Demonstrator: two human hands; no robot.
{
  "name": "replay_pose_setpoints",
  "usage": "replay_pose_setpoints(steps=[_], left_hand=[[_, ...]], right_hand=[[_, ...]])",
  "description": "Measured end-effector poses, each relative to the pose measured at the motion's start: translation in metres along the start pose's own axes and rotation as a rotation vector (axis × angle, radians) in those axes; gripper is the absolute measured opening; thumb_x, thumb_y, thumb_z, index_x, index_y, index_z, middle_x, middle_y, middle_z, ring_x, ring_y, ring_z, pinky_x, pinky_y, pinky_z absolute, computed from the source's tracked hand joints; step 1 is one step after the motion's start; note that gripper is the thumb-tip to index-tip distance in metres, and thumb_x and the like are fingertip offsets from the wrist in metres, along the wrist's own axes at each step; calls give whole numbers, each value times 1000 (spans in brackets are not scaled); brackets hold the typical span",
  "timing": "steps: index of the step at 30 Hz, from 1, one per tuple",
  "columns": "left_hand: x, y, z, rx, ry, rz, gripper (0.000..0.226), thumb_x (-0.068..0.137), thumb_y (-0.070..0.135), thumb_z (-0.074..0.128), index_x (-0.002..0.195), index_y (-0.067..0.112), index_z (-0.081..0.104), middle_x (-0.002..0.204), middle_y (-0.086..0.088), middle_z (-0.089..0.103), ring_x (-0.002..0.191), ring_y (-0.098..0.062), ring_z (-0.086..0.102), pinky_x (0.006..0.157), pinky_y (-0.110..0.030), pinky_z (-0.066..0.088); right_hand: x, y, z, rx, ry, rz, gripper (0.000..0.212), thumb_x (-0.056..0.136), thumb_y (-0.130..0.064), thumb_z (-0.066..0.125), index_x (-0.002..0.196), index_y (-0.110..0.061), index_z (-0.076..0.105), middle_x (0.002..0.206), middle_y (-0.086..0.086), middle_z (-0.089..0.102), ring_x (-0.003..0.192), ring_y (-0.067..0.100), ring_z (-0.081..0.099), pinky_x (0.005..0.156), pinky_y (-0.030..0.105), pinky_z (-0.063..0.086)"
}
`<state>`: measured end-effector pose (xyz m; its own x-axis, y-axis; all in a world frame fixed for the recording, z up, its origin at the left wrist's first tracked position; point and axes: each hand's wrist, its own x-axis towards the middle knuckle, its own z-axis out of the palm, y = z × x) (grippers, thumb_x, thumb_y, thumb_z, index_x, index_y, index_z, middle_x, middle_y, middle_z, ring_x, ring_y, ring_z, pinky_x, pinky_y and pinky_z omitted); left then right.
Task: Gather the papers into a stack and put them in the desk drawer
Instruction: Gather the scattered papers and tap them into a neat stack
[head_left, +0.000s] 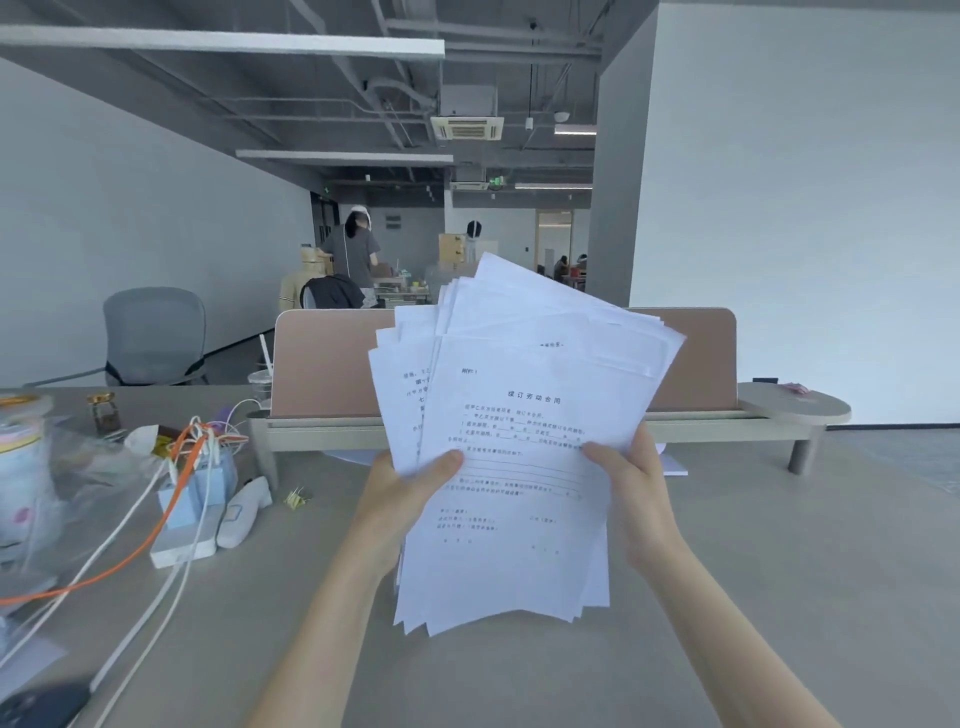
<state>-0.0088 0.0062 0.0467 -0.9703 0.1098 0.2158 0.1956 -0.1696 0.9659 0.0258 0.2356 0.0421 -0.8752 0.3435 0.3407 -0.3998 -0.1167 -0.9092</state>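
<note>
A loose, fanned bundle of white printed papers (524, 415) is held upright above the grey desk (727, 571), its sheets uneven at the top and bottom edges. My left hand (400, 493) grips the bundle's left edge with the thumb on the front sheet. My right hand (628, 488) holds the right edge the same way. A corner of another white sheet (675, 467) lies on the desk behind my right hand. No drawer is in view.
A pink divider screen (322, 364) on a low shelf (727, 421) stands across the desk behind the papers. At the left lie a power strip with chargers (192, 514), white and orange cables (130, 561), a yellow binder clip (296, 500), jars and plastic bags. A grey chair (153, 335) stands beyond.
</note>
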Motion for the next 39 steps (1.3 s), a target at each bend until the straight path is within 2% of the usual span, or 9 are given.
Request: replay_pose_setpoints(steps=[4, 8, 13, 15, 18, 25, 29, 35, 39], left_hand=[[0, 1, -4, 0, -44, -3, 25, 80, 18, 82, 104, 19, 76, 101, 1, 81, 94, -18, 77, 82, -37, 58], [-1, -1, -6, -41, -49, -3, 35, 73, 22, 82, 107, 17, 74, 103, 0, 80, 96, -21, 77, 78, -35, 58], [-3, 2, -2, -66, -17, 19, 17, 84, 13, 77, 99, 21, 76, 99, 2, 81, 93, -19, 77, 81, -36, 57], [-6, 4, 0, -71, -14, 40, 14, 84, 13, 77, 94, 23, 77, 97, 3, 81, 90, -16, 78, 81, -36, 57], [-8, 7, 3, -56, -25, 74, 16, 75, 19, 83, 89, 25, 79, 99, 1, 81, 93, -18, 77, 86, -39, 57], [-10, 12, 9, -33, -68, 114, 35, 61, 30, 86, 95, 24, 77, 102, 2, 81, 97, -17, 76, 87, -38, 56], [-10, 12, 10, -67, -62, 95, 19, 68, 23, 80, 86, 27, 80, 97, 3, 81, 92, -17, 77, 86, -39, 56], [-9, 4, 5, -201, -153, -16, 32, 77, 20, 73, 110, 17, 74, 113, -9, 77, 107, -28, 73, 94, -46, 54], [-9, -5, 5, -198, -192, -110, 44, 76, 29, 77, 118, 17, 71, 120, -8, 75, 110, -25, 72, 98, -46, 51]], right_hand=[[0, -3, -3, 6, -24, 6, 34, 92, -2, 59, 119, -23, 58, 110, -3, 69, 101, 16, 67, 75, 26, 51], [1, -5, -4, -22, -60, -6, 40, 92, -1, 59, 128, -18, 57, 121, -1, 71, 106, 16, 71, 72, 22, 56], [1, -7, -6, -36, -100, -47, 46, 92, -4, 63, 134, -20, 53, 128, -1, 69, 115, 19, 69, 87, 35, 55], [1, -10, -6, -31, -108, -67, 47, 92, -5, 63, 134, -23, 52, 129, -4, 68, 116, 14, 67, 88, 33, 54], [-1, -17, -7, -37, -132, -109, 48, 93, -5, 63, 134, -26, 49, 130, -6, 66, 117, 9, 66, 89, 27, 52], [-4, -27, -10, -87, -175, -155, 35, 94, -7, 66, 125, -14, 50, 127, -1, 67, 115, 13, 67, 93, 34, 53], [-4, -29, -10, -122, -173, -175, 39, 94, -8, 67, 128, -17, 50, 131, 0, 65, 120, 14, 65, 102, 41, 52], [-1, -30, -13, -154, -186, -191, 52, 95, -8, 65, 140, -25, 46, 136, -5, 63, 126, 13, 61, 104, 42, 50], [-1, -31, -14, -155, -184, -173, 49, 95, -10, 65, 139, -24, 47, 135, -6, 64, 124, 12, 62, 105, 44, 50]])
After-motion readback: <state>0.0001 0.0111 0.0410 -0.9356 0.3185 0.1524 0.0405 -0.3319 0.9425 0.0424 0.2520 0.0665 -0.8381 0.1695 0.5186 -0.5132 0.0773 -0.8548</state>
